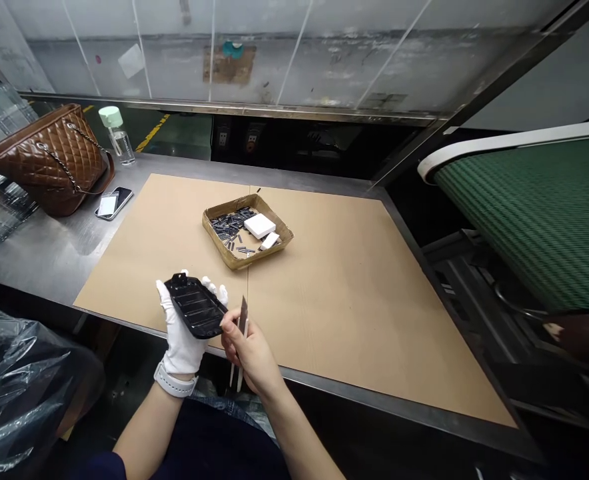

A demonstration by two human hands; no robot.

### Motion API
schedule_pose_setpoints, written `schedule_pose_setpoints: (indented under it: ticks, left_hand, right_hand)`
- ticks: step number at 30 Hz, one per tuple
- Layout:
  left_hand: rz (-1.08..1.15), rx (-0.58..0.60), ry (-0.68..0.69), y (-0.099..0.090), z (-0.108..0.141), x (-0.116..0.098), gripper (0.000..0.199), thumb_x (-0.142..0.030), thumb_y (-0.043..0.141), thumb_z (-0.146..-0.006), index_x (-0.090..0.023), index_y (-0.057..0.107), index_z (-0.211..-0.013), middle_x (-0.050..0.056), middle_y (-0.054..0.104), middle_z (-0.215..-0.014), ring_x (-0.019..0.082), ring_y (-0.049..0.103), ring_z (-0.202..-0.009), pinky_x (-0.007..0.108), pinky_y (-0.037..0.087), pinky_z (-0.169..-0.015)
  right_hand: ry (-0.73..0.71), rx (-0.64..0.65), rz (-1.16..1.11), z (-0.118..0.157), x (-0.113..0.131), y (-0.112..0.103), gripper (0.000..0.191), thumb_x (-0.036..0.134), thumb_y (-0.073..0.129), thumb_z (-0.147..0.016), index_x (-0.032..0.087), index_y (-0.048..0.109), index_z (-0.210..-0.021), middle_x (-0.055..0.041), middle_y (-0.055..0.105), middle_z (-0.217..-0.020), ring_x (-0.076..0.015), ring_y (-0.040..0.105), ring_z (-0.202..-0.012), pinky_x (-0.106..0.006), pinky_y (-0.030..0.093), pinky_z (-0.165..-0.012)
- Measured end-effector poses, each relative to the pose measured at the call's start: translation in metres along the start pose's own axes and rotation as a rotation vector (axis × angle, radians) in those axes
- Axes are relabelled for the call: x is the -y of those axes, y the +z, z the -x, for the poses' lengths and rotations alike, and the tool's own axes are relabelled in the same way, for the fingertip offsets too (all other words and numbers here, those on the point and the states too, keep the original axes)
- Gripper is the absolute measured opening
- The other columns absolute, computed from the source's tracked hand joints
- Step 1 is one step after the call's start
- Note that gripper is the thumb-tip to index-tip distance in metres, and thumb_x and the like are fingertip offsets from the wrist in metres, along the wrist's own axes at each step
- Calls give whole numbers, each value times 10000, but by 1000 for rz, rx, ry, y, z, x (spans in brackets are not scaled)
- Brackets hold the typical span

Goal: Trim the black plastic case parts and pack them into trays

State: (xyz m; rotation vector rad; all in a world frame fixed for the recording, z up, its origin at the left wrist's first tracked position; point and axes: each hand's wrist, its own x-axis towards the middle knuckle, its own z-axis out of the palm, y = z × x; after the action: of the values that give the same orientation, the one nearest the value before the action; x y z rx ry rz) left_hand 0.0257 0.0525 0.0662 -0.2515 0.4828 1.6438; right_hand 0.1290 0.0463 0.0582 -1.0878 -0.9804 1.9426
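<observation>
A glossy black plastic tray-like part point(198, 308) with ridges across its inside rests in my left hand point(182, 340), which wears a white glove and curls its fingers round the edges. My bare right hand point(247, 347) grips a utility knife point(243, 325), its blade pointing up and away from me. The right fingertips are at the near right corner of the black part; whether they press on it I cannot tell. Beyond both hands, a shallow cardboard tray point(234, 261) holds many small dark strips point(227, 225), a white block point(260, 226) and a smaller white piece point(269, 241).
Brown cardboard point(344, 280) covers much of the metal table point(69, 250). A brown quilted handbag point(57, 160), a bottle with a green cap point(119, 137) and a phone point(114, 203) stand or lie at the left. A green conveyor belt point(534, 213) rises at the right.
</observation>
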Motion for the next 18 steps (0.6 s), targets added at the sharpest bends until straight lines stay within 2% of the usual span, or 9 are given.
schedule_pose_setpoints:
  ticks: [2,5,7,8,11,13,15,17,18]
  left_hand:
    - [-49,84,-27,-3,-2,0,425,-585,614,-770,-216,664,-975,8,656,-777,134,627,-655,277,545,-640]
    - [-278,106,85,-6,-4,-3,323,-431,659,-805,-201,663,-1031,-61,568,-589,56,509,-451,157,448,-451]
    - [-506,74,225,-5,-3,-6,289,-399,686,-791,-206,678,-1006,-36,644,-679,82,612,-585,170,509,-571]
    - [-623,62,286,-4,-1,-6,288,-408,696,-779,-207,687,-986,-10,691,-780,116,659,-713,204,535,-677]
    - [-890,67,386,-2,4,-6,288,-397,730,-739,-200,704,-949,32,731,-952,192,671,-905,290,517,-852]
    - [-1010,81,398,-4,7,-4,258,-363,762,-701,-197,715,-893,33,741,-896,204,676,-849,302,520,-821]
    - [-1093,136,420,-7,10,-3,184,-311,790,-666,-198,720,-793,25,731,-795,197,666,-764,285,518,-752]
    - [-1157,213,458,-12,13,-2,119,-262,801,-646,-203,708,-693,7,686,-685,172,627,-657,263,500,-663]
    - [-1188,250,479,-14,14,-2,108,-241,801,-643,-206,700,-660,-2,654,-642,157,597,-608,256,485,-627]
  right_hand:
    - [-9,-30,127,-2,-7,-7,527,743,537,-712,224,494,-787,95,361,-487,-63,267,-379,-188,215,-357]
    - [-116,-296,552,-12,-8,-40,509,673,354,-846,219,571,-924,8,518,-605,-145,479,-485,-263,398,-450]
    - [-173,-471,751,-23,-1,-71,408,577,452,-831,222,593,-973,-63,614,-786,-240,598,-730,-376,489,-658]
    - [-188,-520,798,-28,3,-85,372,533,514,-797,221,601,-980,-94,633,-884,-288,602,-867,-439,478,-775]
    - [-221,-600,872,-33,13,-113,361,441,593,-721,207,620,-995,-152,623,-1098,-370,503,-1143,-562,315,-1012]
    - [-260,-599,900,-20,12,-119,394,447,569,-736,204,620,-1041,-154,608,-1183,-362,474,-1207,-565,274,-1059]
    - [-301,-586,902,9,6,-123,427,489,516,-791,214,605,-1106,-139,589,-1248,-332,484,-1225,-536,324,-1053]
    - [-351,-669,914,51,-1,-131,449,526,482,-839,233,581,-1165,-127,576,-1275,-316,498,-1221,-514,385,-1019]
    - [-378,-773,941,75,-5,-138,455,528,497,-847,241,566,-1193,-125,572,-1277,-318,500,-1217,-513,399,-1007]
